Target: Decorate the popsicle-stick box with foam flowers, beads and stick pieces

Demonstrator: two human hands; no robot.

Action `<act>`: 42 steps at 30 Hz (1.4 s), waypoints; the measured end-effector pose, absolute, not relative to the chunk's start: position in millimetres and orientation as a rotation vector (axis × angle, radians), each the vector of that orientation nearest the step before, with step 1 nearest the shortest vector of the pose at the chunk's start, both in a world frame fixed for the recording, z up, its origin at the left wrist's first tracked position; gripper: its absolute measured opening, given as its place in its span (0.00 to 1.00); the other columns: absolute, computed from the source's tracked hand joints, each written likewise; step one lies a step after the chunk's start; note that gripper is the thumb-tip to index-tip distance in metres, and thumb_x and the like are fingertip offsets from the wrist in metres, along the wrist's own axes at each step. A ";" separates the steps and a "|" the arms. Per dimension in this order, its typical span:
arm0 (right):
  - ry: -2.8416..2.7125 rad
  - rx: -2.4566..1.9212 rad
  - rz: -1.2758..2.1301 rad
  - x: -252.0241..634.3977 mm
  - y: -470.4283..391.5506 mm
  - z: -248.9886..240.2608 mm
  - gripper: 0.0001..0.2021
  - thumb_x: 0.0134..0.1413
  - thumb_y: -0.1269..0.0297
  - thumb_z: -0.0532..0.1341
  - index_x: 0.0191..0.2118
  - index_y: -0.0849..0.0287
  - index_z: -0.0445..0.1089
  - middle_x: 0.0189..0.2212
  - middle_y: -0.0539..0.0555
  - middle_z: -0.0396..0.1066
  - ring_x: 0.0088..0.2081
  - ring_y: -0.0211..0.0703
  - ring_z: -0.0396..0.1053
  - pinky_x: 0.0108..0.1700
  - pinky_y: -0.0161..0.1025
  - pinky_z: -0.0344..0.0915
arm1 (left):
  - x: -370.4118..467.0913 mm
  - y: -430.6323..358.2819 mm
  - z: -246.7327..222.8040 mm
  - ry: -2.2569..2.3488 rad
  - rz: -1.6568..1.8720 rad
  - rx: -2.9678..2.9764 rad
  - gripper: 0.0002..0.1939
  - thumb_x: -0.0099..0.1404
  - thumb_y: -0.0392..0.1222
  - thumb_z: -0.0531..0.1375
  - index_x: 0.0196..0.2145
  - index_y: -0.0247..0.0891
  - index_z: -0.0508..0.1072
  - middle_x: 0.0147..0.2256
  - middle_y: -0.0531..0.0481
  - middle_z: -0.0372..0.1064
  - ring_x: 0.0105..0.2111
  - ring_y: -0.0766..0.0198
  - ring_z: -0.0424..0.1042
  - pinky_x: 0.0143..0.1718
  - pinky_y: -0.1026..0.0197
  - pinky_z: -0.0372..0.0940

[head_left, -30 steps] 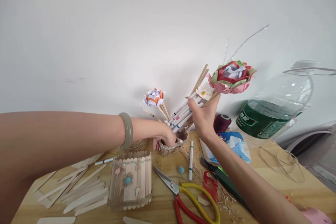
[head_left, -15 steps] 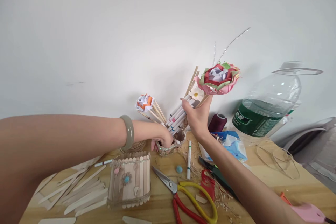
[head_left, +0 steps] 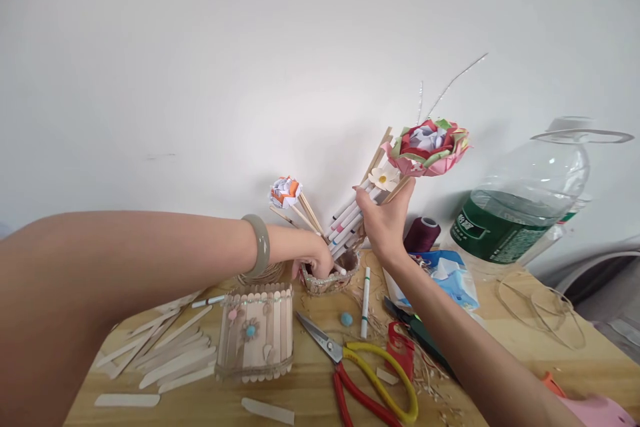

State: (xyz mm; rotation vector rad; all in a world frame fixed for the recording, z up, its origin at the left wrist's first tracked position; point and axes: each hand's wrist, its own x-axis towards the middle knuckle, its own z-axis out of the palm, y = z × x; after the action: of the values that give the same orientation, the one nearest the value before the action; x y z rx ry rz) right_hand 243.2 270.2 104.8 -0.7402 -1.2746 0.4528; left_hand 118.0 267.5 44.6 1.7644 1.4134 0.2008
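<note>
My left hand [head_left: 319, 260] reaches down into a rope-and-stick pen holder [head_left: 327, 285]; its fingertips are hidden inside, with a white marker end beside them. My right hand [head_left: 387, 220] is wrapped round a bundle of white markers [head_left: 345, 227] and wooden sticks that leans out of the holder to the right. Above its thumb sit a white flower [head_left: 383, 178] and a large pink, red and green paper flower [head_left: 429, 148]. On the holder's left, an orange and white paper flower [head_left: 285, 192] stands among thin sticks.
In front lie a craft-stick panel [head_left: 255, 333], loose craft sticks [head_left: 185, 363], scissors [head_left: 360, 370], a loose marker [head_left: 365, 302] and a blue pompom [head_left: 347, 319]. To the right are a purple thread spool [head_left: 423, 233], dark-handled pliers [head_left: 420, 330] and a large plastic bottle [head_left: 520, 207].
The whole view has shifted slightly, so things appear a little farther right. My left hand is still inside the holder and my right hand still grips the bundle.
</note>
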 end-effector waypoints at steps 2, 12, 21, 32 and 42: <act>-1.274 -0.751 0.455 243.3 270.8 104.2 0.22 0.42 0.71 0.59 0.45 0.57 0.52 0.43 0.56 0.62 0.46 0.45 0.64 0.50 0.43 0.62 | 119.4 267.6 47.6 1.431 0.021 1.671 0.14 0.64 0.43 0.55 0.46 0.38 0.67 0.47 0.46 0.65 0.44 0.57 0.68 0.42 0.53 0.66; -1.265 -0.832 0.417 244.7 276.3 99.5 0.24 0.42 0.70 0.60 0.46 0.58 0.52 0.45 0.59 0.62 0.49 0.48 0.63 0.51 0.44 0.60 | 124.4 259.8 79.7 1.325 -0.495 1.574 0.16 0.64 0.43 0.55 0.48 0.36 0.65 0.47 0.44 0.65 0.43 0.57 0.69 0.41 0.50 0.67; -1.263 -0.838 0.396 243.6 277.4 99.5 0.24 0.40 0.70 0.60 0.45 0.58 0.51 0.43 0.57 0.62 0.47 0.46 0.64 0.51 0.44 0.60 | 116.2 254.0 88.1 1.331 -0.534 1.939 0.15 0.64 0.43 0.55 0.47 0.37 0.67 0.48 0.45 0.65 0.43 0.57 0.68 0.42 0.52 0.67; -1.257 -0.840 0.392 244.7 283.9 97.8 0.26 0.42 0.69 0.59 0.49 0.58 0.50 0.45 0.58 0.61 0.45 0.45 0.65 0.49 0.44 0.61 | 92.3 244.3 108.0 1.294 -0.036 2.229 0.05 0.53 0.30 0.62 0.28 0.36 0.77 0.30 0.52 0.76 0.32 0.62 0.73 0.36 0.63 0.65; -1.321 -0.859 0.383 238.6 269.8 99.3 0.26 0.43 0.68 0.60 0.49 0.59 0.52 0.43 0.59 0.64 0.45 0.48 0.65 0.50 0.46 0.60 | 69.6 206.3 124.0 1.289 0.482 2.089 0.22 0.50 0.32 0.62 0.45 0.36 0.73 0.42 0.46 0.75 0.40 0.60 0.73 0.40 0.65 0.65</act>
State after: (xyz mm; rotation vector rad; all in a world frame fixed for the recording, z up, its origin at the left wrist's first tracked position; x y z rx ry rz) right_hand 238.6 269.8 99.3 -0.8592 -1.3214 0.3827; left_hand 69.6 206.3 124.0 2.0889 1.2886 0.4820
